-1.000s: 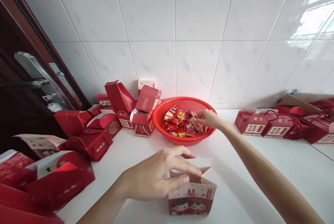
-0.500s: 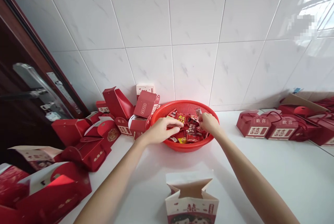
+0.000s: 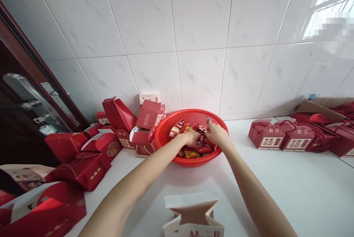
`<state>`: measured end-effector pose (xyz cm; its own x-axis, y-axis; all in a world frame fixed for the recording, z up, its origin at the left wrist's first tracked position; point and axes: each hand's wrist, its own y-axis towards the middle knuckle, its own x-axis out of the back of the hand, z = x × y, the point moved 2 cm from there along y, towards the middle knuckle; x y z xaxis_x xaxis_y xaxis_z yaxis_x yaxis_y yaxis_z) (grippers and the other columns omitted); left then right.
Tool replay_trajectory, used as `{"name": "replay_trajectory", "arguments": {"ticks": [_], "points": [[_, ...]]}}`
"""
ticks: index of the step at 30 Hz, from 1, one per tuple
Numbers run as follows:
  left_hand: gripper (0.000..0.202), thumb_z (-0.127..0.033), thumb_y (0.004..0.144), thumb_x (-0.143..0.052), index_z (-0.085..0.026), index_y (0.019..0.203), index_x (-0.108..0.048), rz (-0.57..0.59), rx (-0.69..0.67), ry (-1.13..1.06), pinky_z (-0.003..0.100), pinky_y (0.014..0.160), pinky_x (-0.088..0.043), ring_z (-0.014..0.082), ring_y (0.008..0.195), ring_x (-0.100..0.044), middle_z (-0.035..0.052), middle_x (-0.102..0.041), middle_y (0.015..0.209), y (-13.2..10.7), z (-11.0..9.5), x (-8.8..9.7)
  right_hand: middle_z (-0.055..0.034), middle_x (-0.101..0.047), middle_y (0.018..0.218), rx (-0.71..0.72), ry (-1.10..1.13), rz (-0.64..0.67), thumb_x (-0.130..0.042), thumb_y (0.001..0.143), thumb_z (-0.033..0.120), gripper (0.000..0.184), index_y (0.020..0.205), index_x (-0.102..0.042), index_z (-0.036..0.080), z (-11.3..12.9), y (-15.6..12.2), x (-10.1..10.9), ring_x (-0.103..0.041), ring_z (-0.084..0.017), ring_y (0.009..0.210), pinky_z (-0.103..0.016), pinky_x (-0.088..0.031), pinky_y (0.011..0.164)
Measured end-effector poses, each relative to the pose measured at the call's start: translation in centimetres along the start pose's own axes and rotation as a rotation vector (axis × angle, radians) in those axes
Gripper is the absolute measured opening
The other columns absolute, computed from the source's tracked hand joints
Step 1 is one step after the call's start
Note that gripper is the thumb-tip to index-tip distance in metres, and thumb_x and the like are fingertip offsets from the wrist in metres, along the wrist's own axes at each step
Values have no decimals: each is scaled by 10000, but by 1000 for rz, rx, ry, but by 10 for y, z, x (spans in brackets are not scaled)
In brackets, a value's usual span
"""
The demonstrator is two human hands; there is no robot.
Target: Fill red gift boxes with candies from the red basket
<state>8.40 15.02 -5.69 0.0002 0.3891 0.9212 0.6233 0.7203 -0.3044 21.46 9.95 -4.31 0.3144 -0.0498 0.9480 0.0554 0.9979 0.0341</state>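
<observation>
Since a second ago my left hand (image 3: 190,138) has left the open white-and-red paper gift box (image 3: 193,218) and gone forward into the round red plastic mesh basket (image 3: 193,160). It now sits just beside my right hand (image 3: 217,135). The box has dropped to the bottom edge of view, with only its open top flaps and a strip of its front showing. Left hand: palm down, fingers curled into the heap of red-wrapped sweets (image 3: 177,130) and touching them. I cannot tell whether it has closed on any, as the fingertips are buried. Right hand: fingers narrow, thumb and forefinger pinched on a small pale-wrapped sweet (image 3: 208,120), held just above the heap toward the far side of the basket. The two hands nearly touch over the middle of the basket. The basket stands on the white bench (image 3: 276,181), close to the white tiled wall (image 3: 199,27) and well ahead of the paper box. Left of the basket, right up against its rim, is a jumble of red card boxes (image 3: 91,156), half-folded and lying at all angles. Right of it, and apart from it, is a row of closed red gift boxes with loop handles (image 3: 279,135), all upright. At far left is a dark wooden door with a metal lever handle (image 3: 19,93).
</observation>
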Motion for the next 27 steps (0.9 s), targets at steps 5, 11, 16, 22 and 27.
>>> {"name": "replay_trajectory", "arguments": {"ticks": [5, 11, 16, 22, 27], "points": [[274, -86, 603, -752, -187, 858, -746, -156, 4, -129, 346, 792, -527, 307, 872, -703, 78, -742, 842, -7, 9, 9, -170, -711, 1144, -2, 73, -16, -527, 916, 153, 228, 1050, -710, 173, -1, 0, -2, -668, -310, 1073, -322, -454, 735], [492, -178, 820, -695, -131, 1307, -637, -428, -83, -475, 316, 822, -543, 215, 889, -681, 70, -723, 936, -10, 15, 21, -141, -698, 1211, 13, 275, -93, -462, 1018, 331, 274, 1107, -677, 185, -4, 1, 0, -626, -284, 1173, -315, -461, 812], [513, -183, 849, -720, -89, 1336, -588, -506, -185, -721, 329, 905, -555, 193, 977, -678, 123, -714, 1092, -9, 18, 22, -103, -743, 1041, 8, 499, -153, -560, 948, 365, 200, 991, -639, 187, -8, 3, 4, -684, -249, 988, -293, -465, 719], [522, -271, 828, -777, -119, 1301, -619, -498, -212, -811, 361, 999, -511, 228, 1133, -640, 140, -695, 1224, -7, 21, 22, -33, -723, 832, 141, 789, -198, -601, 832, 389, 201, 759, -584, 203, -12, 3, 7, -680, -193, 792, -277, -495, 696], [446, -411, 763, -823, -156, 1117, -729, -224, -206, -722, 338, 850, -538, 224, 936, -700, 77, -759, 999, -11, 13, 16, -15, -628, 692, 102, 922, -355, -550, 763, 364, 199, 662, -438, 235, -18, 8, 6, -623, -182, 708, -275, -454, 619]]}}
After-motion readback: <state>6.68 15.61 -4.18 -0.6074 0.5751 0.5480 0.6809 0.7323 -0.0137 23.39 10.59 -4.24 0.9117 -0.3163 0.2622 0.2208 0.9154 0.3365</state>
